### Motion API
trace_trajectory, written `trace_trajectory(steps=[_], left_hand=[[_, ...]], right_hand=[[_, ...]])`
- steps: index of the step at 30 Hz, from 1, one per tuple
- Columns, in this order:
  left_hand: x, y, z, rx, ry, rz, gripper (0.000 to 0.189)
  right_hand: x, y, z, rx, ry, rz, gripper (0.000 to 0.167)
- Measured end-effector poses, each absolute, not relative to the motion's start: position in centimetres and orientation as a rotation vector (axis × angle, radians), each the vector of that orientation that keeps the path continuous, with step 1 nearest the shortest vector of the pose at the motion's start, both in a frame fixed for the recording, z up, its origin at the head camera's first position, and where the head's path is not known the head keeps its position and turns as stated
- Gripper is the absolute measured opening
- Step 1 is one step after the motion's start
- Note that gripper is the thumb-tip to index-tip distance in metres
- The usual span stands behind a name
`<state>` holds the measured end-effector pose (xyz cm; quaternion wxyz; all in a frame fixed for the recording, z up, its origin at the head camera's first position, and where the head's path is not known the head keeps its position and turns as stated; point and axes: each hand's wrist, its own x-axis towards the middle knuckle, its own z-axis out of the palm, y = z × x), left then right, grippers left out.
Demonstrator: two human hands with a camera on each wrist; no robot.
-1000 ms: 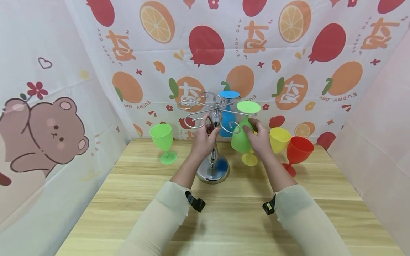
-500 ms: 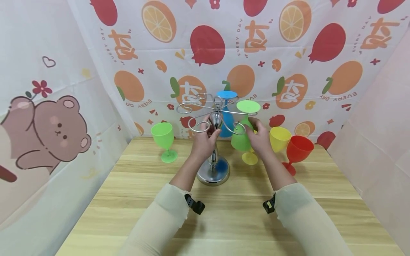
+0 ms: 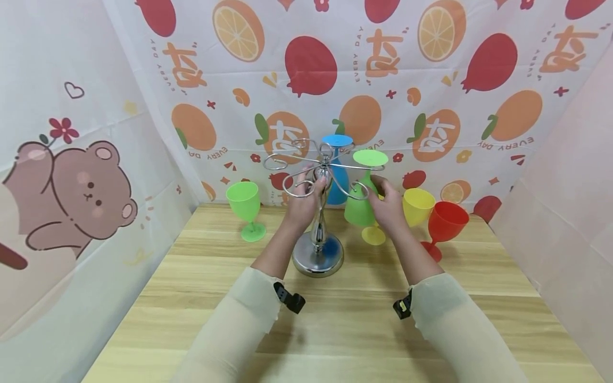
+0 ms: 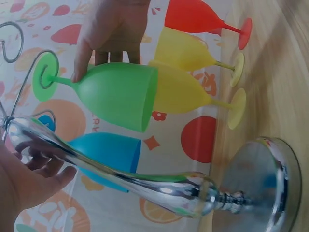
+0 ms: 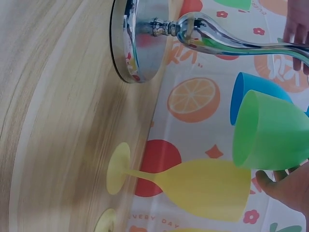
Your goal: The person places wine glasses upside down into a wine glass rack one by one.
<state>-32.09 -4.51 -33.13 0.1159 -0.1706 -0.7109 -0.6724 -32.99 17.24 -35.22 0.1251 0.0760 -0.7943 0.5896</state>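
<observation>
Now gripping with right hand (image 3: 388, 205) an inverted green goblet (image 3: 358, 211), at that hand's ten o'clock; with left hand (image 3: 301, 206), a chrome goblet-rack post (image 3: 318, 230), at three o'clock.

I am in a small booth made up of hung cloth, more a filming corner than a real kitchen or office. A pale wood-grain table (image 3: 354, 340) reaches the back cloth (image 3: 268, 69), which is creased and printed with oranges, red fruit and the words EVERY DAY. A left cloth (image 3: 143, 271) with a cartoon bear and a pale pinkish right cloth (image 3: 570, 202) close the sides. The chrome stand (image 3: 318, 255) and red goblet (image 3: 447, 223) look like household ware. What building surrounds me, I cannot tell.
</observation>
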Motion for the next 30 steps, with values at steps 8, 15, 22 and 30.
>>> trace_trajectory(steps=[8,15,22,30], left_hand=[[-33.2,-3.8,-31.9,-0.520,-1.978,-2.066,0.045],[-33.6,-2.9,-32.1,-0.447,-2.014,-1.981,0.045],[-34.0,-2.6,-32.5,-0.427,-2.068,-1.953,0.039],[-34.4,-2.4,-32.9,-0.406,-2.077,-1.989,0.044]], right_hand=[[-32.8,17.3,-35.3,0.224,-2.339,1.687,0.054],[-32.4,17.7,-35.3,0.213,-2.360,1.677,0.056],[-32.1,17.8,-35.3,0.218,-2.379,1.684,0.056],[-31.8,18.0,-35.3,0.285,-2.405,1.576,0.057]])
